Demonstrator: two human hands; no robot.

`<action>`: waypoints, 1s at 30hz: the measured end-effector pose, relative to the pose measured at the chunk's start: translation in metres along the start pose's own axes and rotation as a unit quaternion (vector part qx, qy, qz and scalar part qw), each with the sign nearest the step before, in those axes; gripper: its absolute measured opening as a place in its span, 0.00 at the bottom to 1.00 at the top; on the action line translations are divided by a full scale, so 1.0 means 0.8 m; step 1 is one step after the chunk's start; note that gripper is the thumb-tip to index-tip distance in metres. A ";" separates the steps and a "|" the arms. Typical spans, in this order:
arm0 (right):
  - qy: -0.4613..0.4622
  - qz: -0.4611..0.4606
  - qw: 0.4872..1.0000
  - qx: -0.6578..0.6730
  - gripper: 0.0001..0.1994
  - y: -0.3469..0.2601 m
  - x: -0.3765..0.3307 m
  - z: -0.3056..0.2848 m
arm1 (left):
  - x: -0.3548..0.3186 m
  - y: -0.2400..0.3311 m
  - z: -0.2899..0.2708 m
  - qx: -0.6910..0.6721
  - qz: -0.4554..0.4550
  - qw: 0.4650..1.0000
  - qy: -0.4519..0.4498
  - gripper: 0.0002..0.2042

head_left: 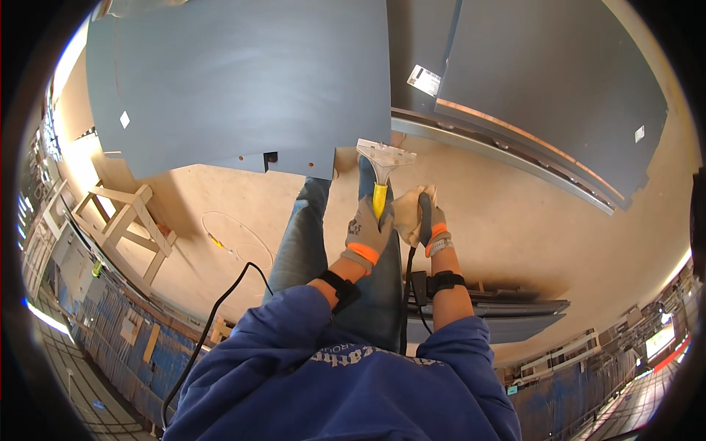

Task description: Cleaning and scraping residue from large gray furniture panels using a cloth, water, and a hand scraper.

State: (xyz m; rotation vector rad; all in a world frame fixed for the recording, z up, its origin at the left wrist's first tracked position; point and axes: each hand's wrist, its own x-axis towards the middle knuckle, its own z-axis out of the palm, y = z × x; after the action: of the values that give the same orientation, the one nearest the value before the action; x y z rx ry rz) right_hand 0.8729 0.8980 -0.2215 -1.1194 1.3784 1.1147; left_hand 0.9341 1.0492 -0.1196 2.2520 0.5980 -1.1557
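A yellow-handled scraper [382, 173] is gripped by closed gloved fingers of the left hand [368, 231]; a pale cloth [409, 213] is clutched in the right hand [432, 224]. White rectangular labels [424, 80] are stuck on grey panels [243, 81] leaning above a tan plywood floor [515, 220].

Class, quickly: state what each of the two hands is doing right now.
Left hand: gloved, closed around the yellow handle of the scraper.
Right hand: gloved, closed, holding a light cloth against the scraper handle.

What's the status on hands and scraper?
Left hand gripping yellow-handled scraper. Right hand holds a cloth beside it. Blade near grey panel edge, nothing blocking.
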 end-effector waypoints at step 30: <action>-0.009 -0.133 0.991 0.012 0.30 -0.016 -0.032 -0.022 | 0.154 0.173 -0.099 -0.090 -0.038 0.993 0.069 0.17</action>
State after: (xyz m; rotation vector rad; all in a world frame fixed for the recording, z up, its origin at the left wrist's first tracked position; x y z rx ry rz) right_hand 0.8849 0.8801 -0.1952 -1.2321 1.1856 0.9104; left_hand 1.1300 1.0122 -0.1477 2.1818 0.8163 -0.9449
